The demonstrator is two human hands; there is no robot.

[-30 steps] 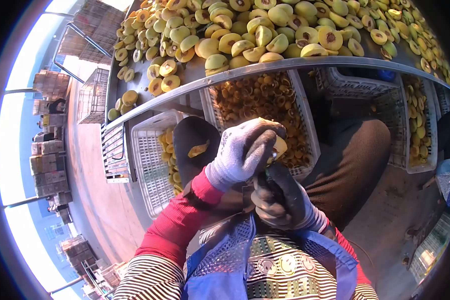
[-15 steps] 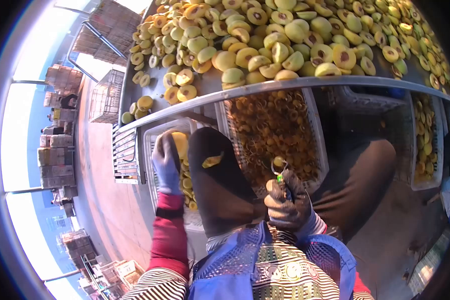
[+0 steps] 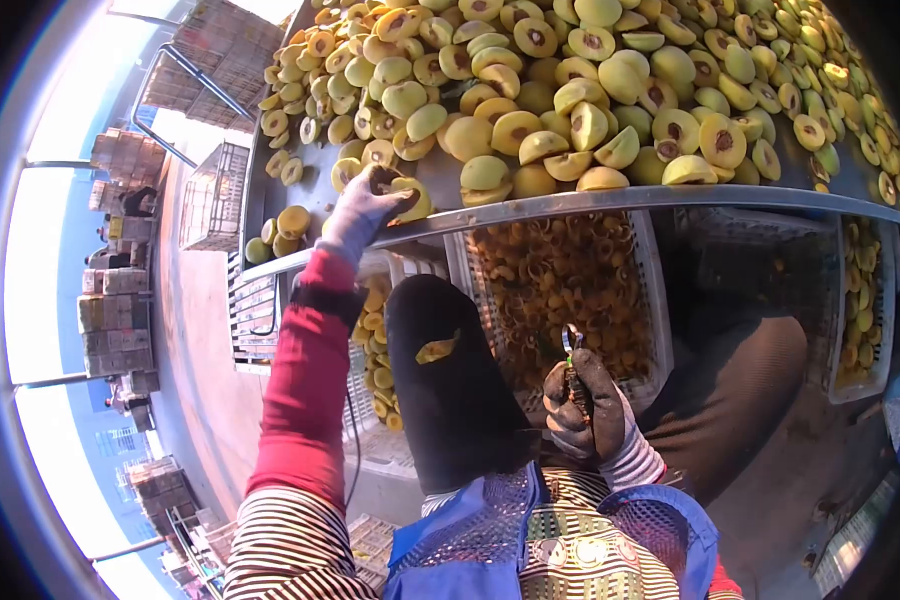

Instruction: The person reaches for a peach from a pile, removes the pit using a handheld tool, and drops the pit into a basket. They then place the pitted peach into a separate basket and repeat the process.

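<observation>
My left hand [image 3: 363, 212], in a grey-palmed glove, reaches over the front rim of the metal table [image 3: 315, 180]. Its fingers are closed round a yellow-green peach half [image 3: 411, 201] at the near edge of the fruit. In front of my lap, my right hand [image 3: 592, 405], in a dark stained glove, grips a pitting knife [image 3: 573, 370] with a small metal loop blade pointing up. Nothing sits in the loop. Many cut peach halves [image 3: 510, 130], several with brown pits showing, are heaped on the table beyond my left hand.
Below the table, between my knees, stands a crate [image 3: 660, 310] of brown-orange scraps. Another crate [image 3: 400, 268] with yellow peach pieces is beside my left knee, and a third [image 3: 880, 300] is at the right. A white crate [image 3: 213, 200] and stacked crates stand at the left.
My left hand has risen from the crate by my left knee to the fruit on the table. The yellow bit in the knife's loop is gone, and my right hand has lowered slightly.
</observation>
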